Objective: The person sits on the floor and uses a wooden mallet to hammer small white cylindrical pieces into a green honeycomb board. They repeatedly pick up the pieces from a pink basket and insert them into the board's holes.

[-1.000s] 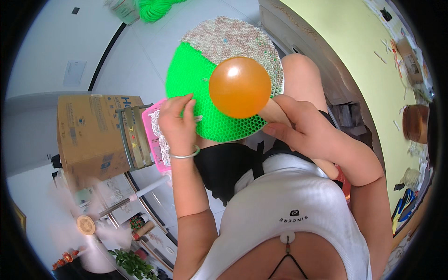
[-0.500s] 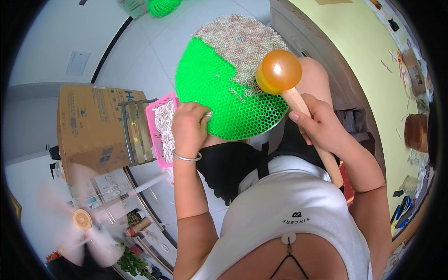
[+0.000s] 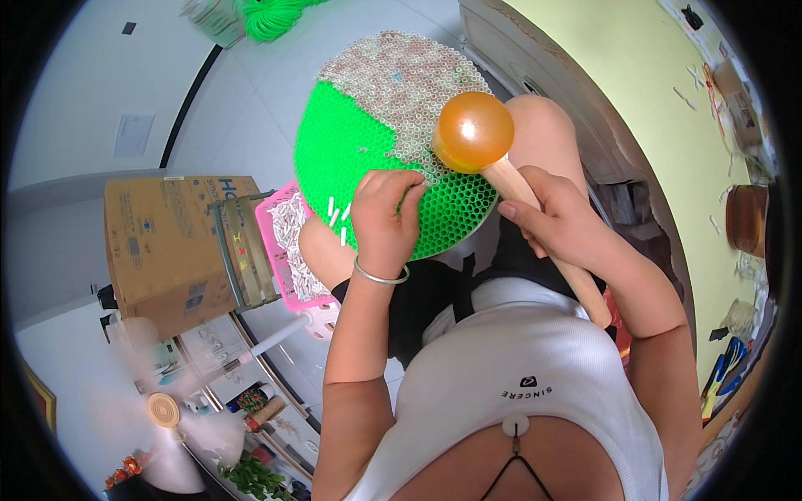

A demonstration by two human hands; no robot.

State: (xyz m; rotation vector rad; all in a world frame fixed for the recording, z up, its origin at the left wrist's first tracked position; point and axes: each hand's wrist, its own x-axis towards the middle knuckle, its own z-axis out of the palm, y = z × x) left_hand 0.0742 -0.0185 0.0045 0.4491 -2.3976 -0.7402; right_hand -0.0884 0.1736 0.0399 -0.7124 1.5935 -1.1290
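A round green honeycomb board lies across my lap, its far part filled with small pale tubes standing on end in the cells. My left hand is over the board's near part, thumb and forefinger pinched near the edge of the filled patch. Whatever is between those fingertips is too small to make out. Several loose white tubes lie on the green cells beside that hand. My right hand is wrapped round the wooden handle of a mallet, whose round amber head hangs over the board's right side.
A pink basket of white tubes stands left of the board. Behind it is a cardboard box against a folding metal frame. A fan spins at lower left. Green cord lies at the far side; a pale yellow table borders the right.
My left hand has moved right, from the board's left edge to over its near middle. Loose white tubes now lie on the green cells. The view has shifted; my right hand still grips the mallet.
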